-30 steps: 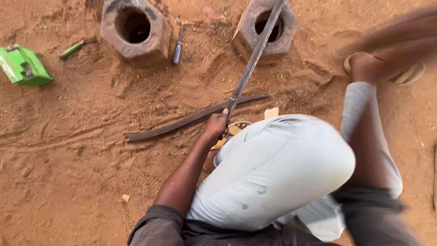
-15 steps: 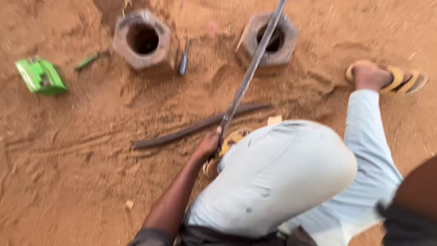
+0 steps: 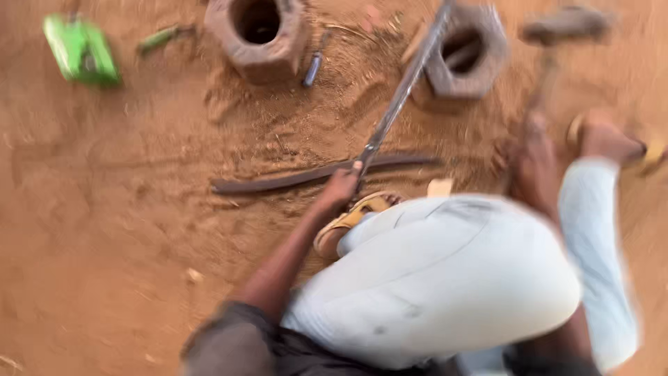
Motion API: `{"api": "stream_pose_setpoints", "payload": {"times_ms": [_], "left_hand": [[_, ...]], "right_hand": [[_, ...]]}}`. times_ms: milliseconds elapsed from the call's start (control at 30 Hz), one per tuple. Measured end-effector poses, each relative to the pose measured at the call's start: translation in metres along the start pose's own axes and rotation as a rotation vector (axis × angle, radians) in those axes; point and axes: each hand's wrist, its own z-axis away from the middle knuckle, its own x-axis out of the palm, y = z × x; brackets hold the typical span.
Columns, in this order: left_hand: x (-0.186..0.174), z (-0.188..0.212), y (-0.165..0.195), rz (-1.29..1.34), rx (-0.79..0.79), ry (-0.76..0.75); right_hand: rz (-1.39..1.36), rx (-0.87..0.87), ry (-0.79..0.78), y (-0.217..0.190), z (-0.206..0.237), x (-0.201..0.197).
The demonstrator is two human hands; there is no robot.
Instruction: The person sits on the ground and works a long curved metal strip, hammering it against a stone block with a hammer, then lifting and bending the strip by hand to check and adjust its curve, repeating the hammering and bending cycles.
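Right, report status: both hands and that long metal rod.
Left hand gripping long metal rod low, over curved flat bar on sand. Right hand holding hammer, raised, blurred. Rod's far end by hexagonal block. Nothing in the way.

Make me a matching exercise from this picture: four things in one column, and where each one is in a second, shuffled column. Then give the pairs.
Things:
1. hammer
2. green box
3. curved metal strip
4. long metal rod

Places:
A. flat on the sand, in front of the knee
B. far left on the sand
C. raised in the right hand, blurred
D. held at its lower end by the left hand, slanting up toward a hollow block

Pairs: 1-C, 2-B, 3-A, 4-D
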Motion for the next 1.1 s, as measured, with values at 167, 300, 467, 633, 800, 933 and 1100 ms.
{"api": "stream_pose_setpoints", "payload": {"times_ms": [167, 300, 467, 633, 800, 933, 1100], "left_hand": [[-0.038, 0.024, -0.035, -0.097, -0.110, -0.060], [-0.030, 0.054, -0.038, -0.149, -0.078, -0.066], [-0.024, 0.065, -0.010, -0.178, -0.219, -0.030], [-0.015, 0.070, 0.002, -0.198, -0.375, -0.019], [-0.022, 0.064, -0.001, -0.141, -0.128, -0.033], [-0.030, 0.067, -0.012, -0.221, -0.216, -0.019], [-0.048, 0.091, -0.022, -0.078, -0.167, -0.042]], "right_hand": [[-0.066, 0.020, 0.442, 0.017, -0.027, -0.050], [0.049, 0.096, 0.620, 0.069, -0.107, -0.043], [0.112, 0.133, 0.649, 0.092, -0.123, -0.049], [0.202, -0.149, 0.588, 0.017, -0.084, -0.024], [0.011, 0.025, -0.268, -0.035, -0.015, 0.036], [-0.073, -0.022, -0.021, -0.023, -0.010, -0.017], [0.024, 0.080, 0.527, 0.048, -0.090, -0.041]]}}
